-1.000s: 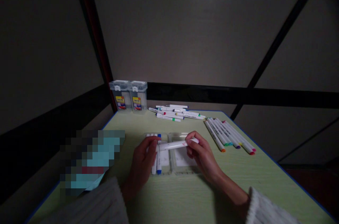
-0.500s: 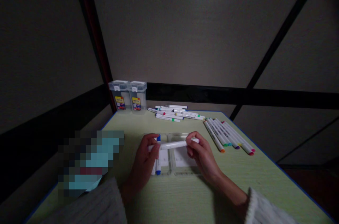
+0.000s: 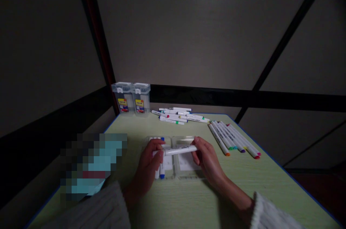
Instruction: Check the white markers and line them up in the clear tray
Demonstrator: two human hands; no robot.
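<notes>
A white marker [image 3: 180, 150] is held nearly level between both hands, above an open clear plastic case [image 3: 175, 175]. My left hand [image 3: 148, 164] pinches its left end, and my right hand [image 3: 207, 157] grips its right end, covering the tip. Dark lettering shows on the barrel. Beneath my left fingers, a blue-ended marker [image 3: 162, 171] lies upright in the picture in the case's left compartment, with other white markers beside it, partly hidden by the hand. White paper shows in the bottom of both compartments.
Two lidded clear boxes [image 3: 140, 101] stand at the back left corner. A loose pile of white markers [image 3: 178, 116] lies at the back. Several markers [image 3: 228, 137] with coloured ends lie at the right. A blurred light-blue object [image 3: 100, 164] is at the left.
The held marker has turned so its lettering shows, and its right end is now covered by my right fingers. My left hand has shifted slightly.
</notes>
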